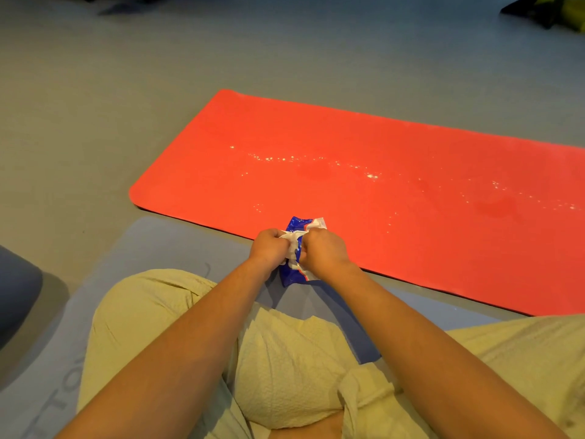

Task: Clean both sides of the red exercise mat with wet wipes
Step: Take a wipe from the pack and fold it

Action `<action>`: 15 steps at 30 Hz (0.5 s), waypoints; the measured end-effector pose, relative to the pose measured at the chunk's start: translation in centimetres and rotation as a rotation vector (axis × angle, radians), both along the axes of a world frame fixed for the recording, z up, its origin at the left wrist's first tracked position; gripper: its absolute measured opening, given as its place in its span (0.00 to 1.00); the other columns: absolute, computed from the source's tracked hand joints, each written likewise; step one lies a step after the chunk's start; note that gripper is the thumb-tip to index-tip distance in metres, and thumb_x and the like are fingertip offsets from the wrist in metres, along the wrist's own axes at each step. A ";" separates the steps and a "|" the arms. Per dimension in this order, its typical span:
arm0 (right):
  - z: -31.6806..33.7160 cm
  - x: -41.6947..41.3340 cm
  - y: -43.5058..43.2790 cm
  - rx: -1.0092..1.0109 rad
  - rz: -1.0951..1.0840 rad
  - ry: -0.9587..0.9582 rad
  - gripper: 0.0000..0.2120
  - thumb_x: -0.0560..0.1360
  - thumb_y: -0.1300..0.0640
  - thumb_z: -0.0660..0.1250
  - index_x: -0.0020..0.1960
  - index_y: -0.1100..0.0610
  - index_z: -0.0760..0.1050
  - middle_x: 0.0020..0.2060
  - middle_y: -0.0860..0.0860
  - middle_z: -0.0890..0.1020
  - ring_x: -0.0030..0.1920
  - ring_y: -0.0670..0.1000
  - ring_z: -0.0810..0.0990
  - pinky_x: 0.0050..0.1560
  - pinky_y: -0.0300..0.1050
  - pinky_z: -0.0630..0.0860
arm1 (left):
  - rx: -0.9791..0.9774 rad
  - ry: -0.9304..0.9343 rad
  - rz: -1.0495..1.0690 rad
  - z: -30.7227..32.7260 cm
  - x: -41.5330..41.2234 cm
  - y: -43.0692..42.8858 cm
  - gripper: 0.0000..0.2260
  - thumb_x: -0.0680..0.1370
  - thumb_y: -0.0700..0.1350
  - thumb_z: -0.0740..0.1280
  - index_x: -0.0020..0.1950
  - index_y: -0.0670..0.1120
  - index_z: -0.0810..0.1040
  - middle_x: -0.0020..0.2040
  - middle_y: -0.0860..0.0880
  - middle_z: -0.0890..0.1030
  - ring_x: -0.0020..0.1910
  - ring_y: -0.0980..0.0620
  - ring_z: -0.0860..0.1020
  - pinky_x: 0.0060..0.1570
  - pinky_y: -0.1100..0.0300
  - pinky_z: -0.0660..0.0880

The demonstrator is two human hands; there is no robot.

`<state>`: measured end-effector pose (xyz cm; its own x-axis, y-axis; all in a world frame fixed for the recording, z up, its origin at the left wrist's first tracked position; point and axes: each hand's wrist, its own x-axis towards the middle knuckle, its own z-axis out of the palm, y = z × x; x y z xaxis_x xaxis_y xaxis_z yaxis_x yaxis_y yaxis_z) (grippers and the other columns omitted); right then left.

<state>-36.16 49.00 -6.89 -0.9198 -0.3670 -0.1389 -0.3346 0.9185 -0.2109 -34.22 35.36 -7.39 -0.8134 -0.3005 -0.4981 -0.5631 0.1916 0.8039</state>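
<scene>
The red exercise mat (pixel 364 185) lies flat on the grey floor, running from the centre to the right edge, with pale specks scattered along its middle. At its near edge I hold a blue and white wet wipes packet (pixel 296 228) in both hands. My left hand (pixel 267 245) grips the packet's left side, fingers curled over white material. My right hand (pixel 323 250) grips its right side. Most of the packet is hidden between my fists.
I sit on a blue-grey mat (pixel 152 245) with my legs in pale yellow trousers (pixel 285 359) in front. A dark cushion (pixel 15 296) sits at the left edge. Dark and yellow-green objects (pixel 550 11) lie far right on the grey floor (pixel 95 106).
</scene>
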 end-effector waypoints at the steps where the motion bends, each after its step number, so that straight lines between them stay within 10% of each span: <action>1: -0.4 -0.1 0.2 -0.070 -0.036 -0.010 0.07 0.71 0.58 0.66 0.34 0.55 0.72 0.37 0.51 0.77 0.35 0.56 0.74 0.29 0.43 0.64 | 0.004 0.000 0.003 0.0 0.0 0.0 0.12 0.74 0.32 0.61 0.46 0.45 0.81 0.40 0.46 0.83 0.37 0.48 0.80 0.35 0.58 0.77; 15: -1.0 0.0 2.0 -1.065 -0.460 -0.442 0.03 0.67 0.65 0.70 0.39 0.60 0.82 0.29 0.51 0.79 0.30 0.50 0.76 0.31 0.46 0.75 | -0.123 0.012 -0.066 -0.4 0.3 -0.1 0.12 0.70 0.37 0.76 0.48 0.49 0.79 0.45 0.48 0.84 0.45 0.47 0.83 0.46 0.50 0.81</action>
